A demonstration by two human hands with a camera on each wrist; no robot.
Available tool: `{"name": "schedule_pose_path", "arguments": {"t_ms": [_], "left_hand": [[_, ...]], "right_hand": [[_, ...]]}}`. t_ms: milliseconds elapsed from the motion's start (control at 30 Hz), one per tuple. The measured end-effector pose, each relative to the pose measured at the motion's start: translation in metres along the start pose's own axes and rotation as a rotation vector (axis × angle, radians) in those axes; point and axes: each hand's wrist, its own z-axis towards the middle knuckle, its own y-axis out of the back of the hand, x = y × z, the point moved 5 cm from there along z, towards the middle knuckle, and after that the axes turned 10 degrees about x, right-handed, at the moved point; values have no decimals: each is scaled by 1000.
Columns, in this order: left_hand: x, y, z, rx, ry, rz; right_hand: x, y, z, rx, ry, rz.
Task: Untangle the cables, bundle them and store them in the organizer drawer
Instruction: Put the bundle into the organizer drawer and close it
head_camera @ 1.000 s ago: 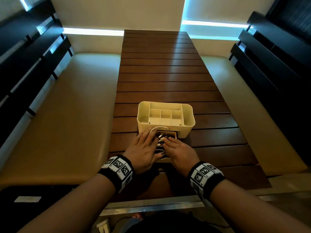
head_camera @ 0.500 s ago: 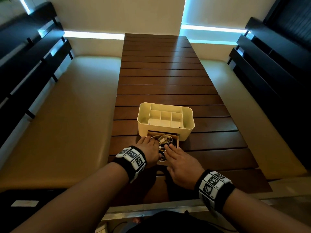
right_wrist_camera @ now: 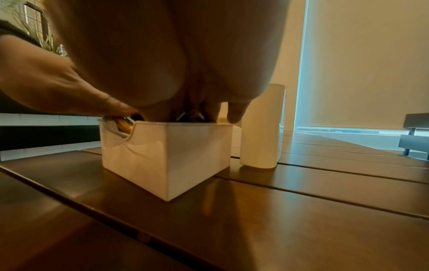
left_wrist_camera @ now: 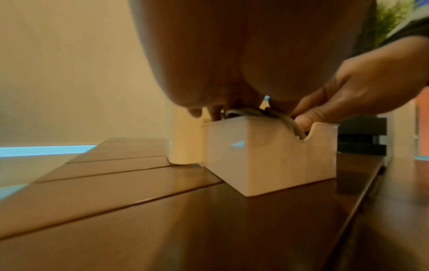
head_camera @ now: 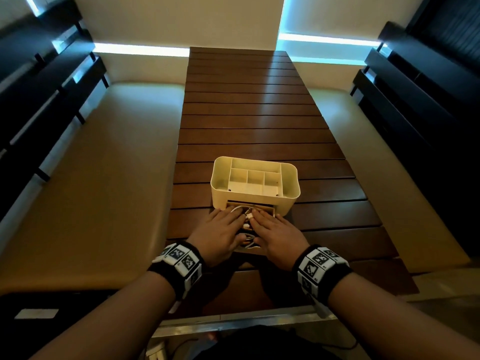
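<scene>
White cables [head_camera: 248, 216] heaped in pulled-out drawer [left_wrist_camera: 267, 157] at front of organizer [head_camera: 255, 181]. Left hand [head_camera: 220, 233] and right hand [head_camera: 276, 235] flat on top, fingers stretched, grasping nothing, probably pressing loops down so drawer can close.

Left hand [left_wrist_camera: 243, 55] pressing cables [left_wrist_camera: 274, 114] into open white drawer [left_wrist_camera: 267, 161] sitting on brown bench [left_wrist_camera: 162, 220], right hand [left_wrist_camera: 362, 88] assisting.
</scene>
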Motion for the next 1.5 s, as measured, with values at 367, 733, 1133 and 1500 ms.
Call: {"name": "schedule_pose_path", "arguments": {"t_ms": [367,733,1133,1500], "left_hand": [[-32,-26,-21,-90,32,175],[-35,-23,-5,96,101,242],[-36,-20,-2,-6,33,247],[-35,-18,-6,-150,26,150]], "right_hand": [[1,1,2,10,-35,-27],[-17,72,-21,-585,75,95],[18,62,15,-342,137,-44],[21,37,15,-275,55,-50]]}}
